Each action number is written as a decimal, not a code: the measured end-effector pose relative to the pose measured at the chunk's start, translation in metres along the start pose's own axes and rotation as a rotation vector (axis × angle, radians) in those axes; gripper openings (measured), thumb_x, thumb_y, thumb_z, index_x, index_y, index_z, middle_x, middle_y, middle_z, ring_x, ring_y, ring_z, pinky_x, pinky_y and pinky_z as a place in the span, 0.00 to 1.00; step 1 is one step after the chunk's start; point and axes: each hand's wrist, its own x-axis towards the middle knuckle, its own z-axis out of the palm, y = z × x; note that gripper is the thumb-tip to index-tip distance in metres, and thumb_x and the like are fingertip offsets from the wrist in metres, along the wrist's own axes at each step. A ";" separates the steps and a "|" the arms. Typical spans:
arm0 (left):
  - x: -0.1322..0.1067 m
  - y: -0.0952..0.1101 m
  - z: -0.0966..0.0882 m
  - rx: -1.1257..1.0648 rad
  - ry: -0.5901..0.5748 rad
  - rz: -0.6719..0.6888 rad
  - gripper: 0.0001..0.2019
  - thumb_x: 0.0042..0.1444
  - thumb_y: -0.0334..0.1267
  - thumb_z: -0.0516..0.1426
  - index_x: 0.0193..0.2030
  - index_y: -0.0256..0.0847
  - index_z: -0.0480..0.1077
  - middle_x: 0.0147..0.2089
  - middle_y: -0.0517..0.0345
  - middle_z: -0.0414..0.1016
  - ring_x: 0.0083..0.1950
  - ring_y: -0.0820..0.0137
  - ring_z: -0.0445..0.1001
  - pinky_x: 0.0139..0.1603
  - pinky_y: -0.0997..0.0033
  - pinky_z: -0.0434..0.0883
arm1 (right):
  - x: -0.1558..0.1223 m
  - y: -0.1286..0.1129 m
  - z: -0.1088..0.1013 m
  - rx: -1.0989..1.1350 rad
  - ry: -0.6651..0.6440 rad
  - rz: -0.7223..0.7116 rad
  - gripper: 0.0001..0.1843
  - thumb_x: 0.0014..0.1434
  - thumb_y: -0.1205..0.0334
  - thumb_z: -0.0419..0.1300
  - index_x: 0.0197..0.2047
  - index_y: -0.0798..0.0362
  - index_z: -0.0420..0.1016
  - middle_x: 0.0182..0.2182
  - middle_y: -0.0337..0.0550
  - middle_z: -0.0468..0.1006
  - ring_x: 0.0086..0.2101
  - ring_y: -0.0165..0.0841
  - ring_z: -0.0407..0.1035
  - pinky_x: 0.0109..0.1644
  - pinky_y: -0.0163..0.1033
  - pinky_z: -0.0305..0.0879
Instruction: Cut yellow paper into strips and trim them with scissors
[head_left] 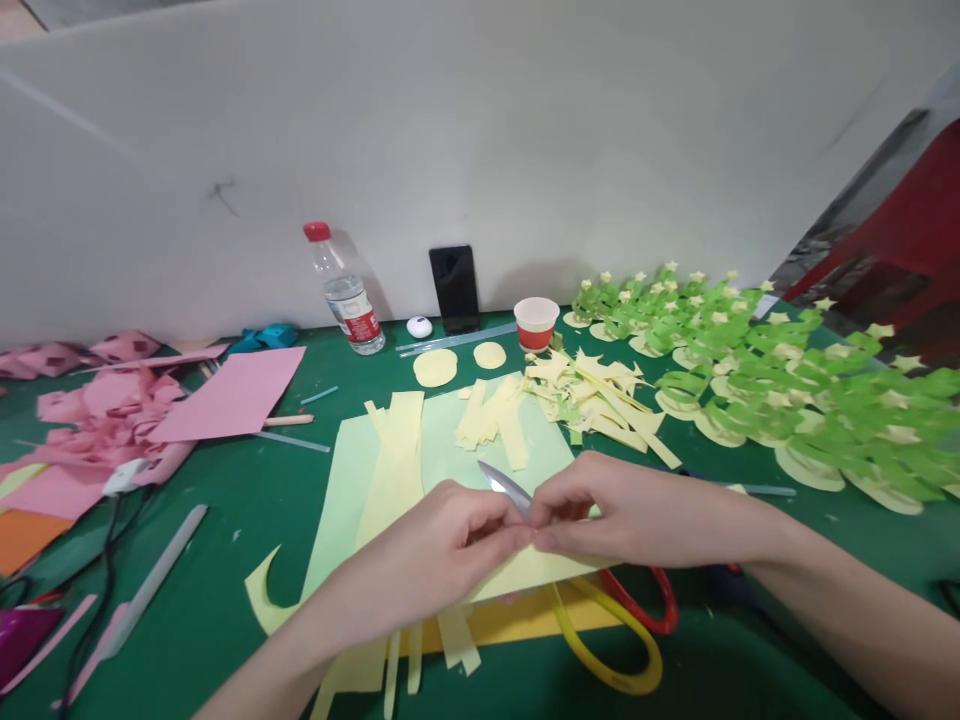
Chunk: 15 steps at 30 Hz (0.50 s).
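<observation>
My left hand (442,555) and my right hand (622,515) meet fingertip to fingertip over pale yellow-green paper sheets (360,480). Both hands are closed in a pinch on something small that I cannot make out. A scissors blade (501,483) sticks up and left from between the fingertips. Its yellow handle (611,655) and red handle (664,605) show below my right hand. Whether either hand grips the scissors is hidden. Cut yellow strips (495,415) lie just beyond the hands.
Many green paper spiral trees with yellow stars (787,380) fill the right of the green table. A scrap pile (592,395), red cup (536,323), phone (454,288), water bottle (345,295) and two paper discs (435,367) stand behind. Pink paper (232,395) lies left.
</observation>
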 end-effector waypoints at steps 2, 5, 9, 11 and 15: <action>0.001 -0.001 0.000 0.002 0.011 -0.003 0.16 0.56 0.45 0.47 0.21 0.38 0.57 0.19 0.68 0.48 0.20 0.78 0.47 0.18 0.76 0.46 | 0.000 0.001 -0.001 -0.004 0.011 -0.005 0.14 0.56 0.61 0.49 0.20 0.55 0.58 0.17 0.31 0.49 0.19 0.22 0.44 0.21 0.32 0.42; 0.002 0.001 0.001 0.000 0.026 0.021 0.17 0.57 0.44 0.46 0.20 0.38 0.55 0.18 0.68 0.47 0.20 0.78 0.45 0.19 0.76 0.47 | 0.000 0.001 -0.001 -0.032 0.021 0.008 0.16 0.55 0.63 0.49 0.18 0.54 0.52 0.16 0.31 0.46 0.19 0.22 0.42 0.20 0.32 0.40; 0.003 0.002 0.001 0.007 -0.010 0.056 0.15 0.58 0.40 0.46 0.21 0.38 0.56 0.18 0.68 0.49 0.20 0.79 0.46 0.20 0.77 0.49 | 0.000 0.001 -0.001 -0.066 -0.004 0.026 0.14 0.53 0.68 0.47 0.18 0.54 0.48 0.16 0.31 0.44 0.18 0.22 0.41 0.20 0.33 0.39; 0.004 0.002 0.000 0.011 -0.054 0.060 0.14 0.58 0.39 0.45 0.22 0.39 0.57 0.19 0.68 0.50 0.20 0.78 0.48 0.20 0.78 0.50 | -0.001 0.001 -0.002 -0.081 -0.016 0.042 0.13 0.51 0.69 0.46 0.18 0.54 0.49 0.16 0.31 0.44 0.18 0.22 0.41 0.20 0.33 0.40; 0.005 0.001 -0.005 0.031 -0.108 0.045 0.15 0.58 0.41 0.45 0.22 0.39 0.56 0.20 0.68 0.49 0.21 0.78 0.48 0.20 0.78 0.50 | -0.005 0.005 -0.010 -0.087 -0.043 0.076 0.12 0.53 0.66 0.47 0.19 0.54 0.52 0.17 0.32 0.48 0.19 0.23 0.43 0.20 0.33 0.41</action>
